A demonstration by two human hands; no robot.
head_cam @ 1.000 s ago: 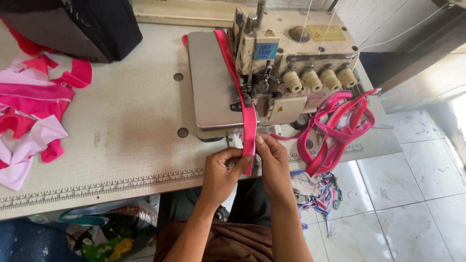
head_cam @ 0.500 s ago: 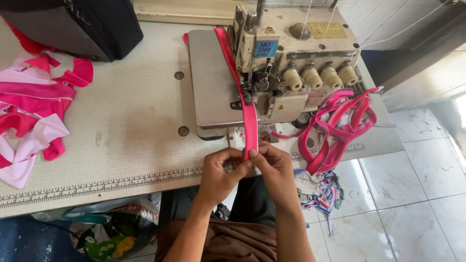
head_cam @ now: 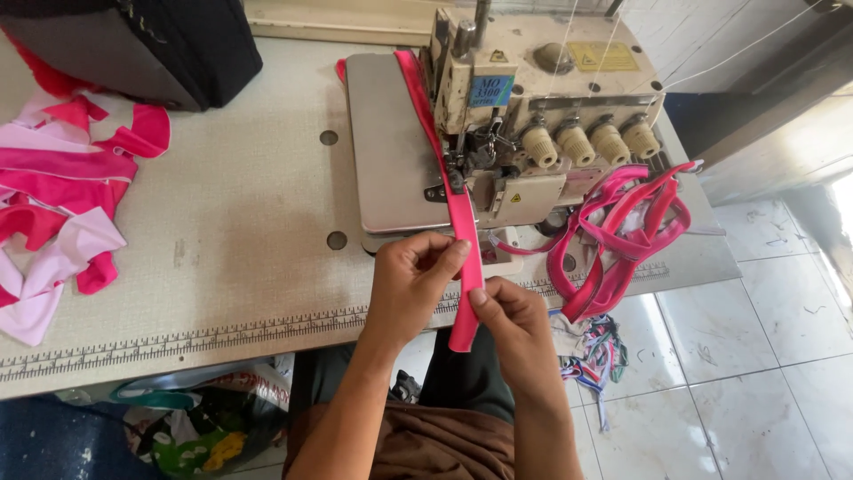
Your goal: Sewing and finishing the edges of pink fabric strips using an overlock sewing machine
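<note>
A long pink fabric strip (head_cam: pixel 461 213) runs from under the presser foot of a beige overlock sewing machine (head_cam: pixel 533 116) down toward me. My left hand (head_cam: pixel 410 284) pinches the strip from the left, just in front of the machine bed. My right hand (head_cam: pixel 515 324) holds the same strip lower down, near its loose end, which hangs past the table's front edge. Both hands have thumb and fingers closed on the fabric.
A tangle of pink strips (head_cam: pixel 622 231) hangs off the machine's right side. Pink and pale pink fabric pieces (head_cam: pixel 62 204) lie at the table's left, with a black bag (head_cam: pixel 151 44) behind them. A ruler strip (head_cam: pixel 195 342) edges the table. Scraps and a bag lie on the floor.
Both hands have slid down the strip toward me, away from the presser foot, and the strip's free end now hangs lower past the table edge.
</note>
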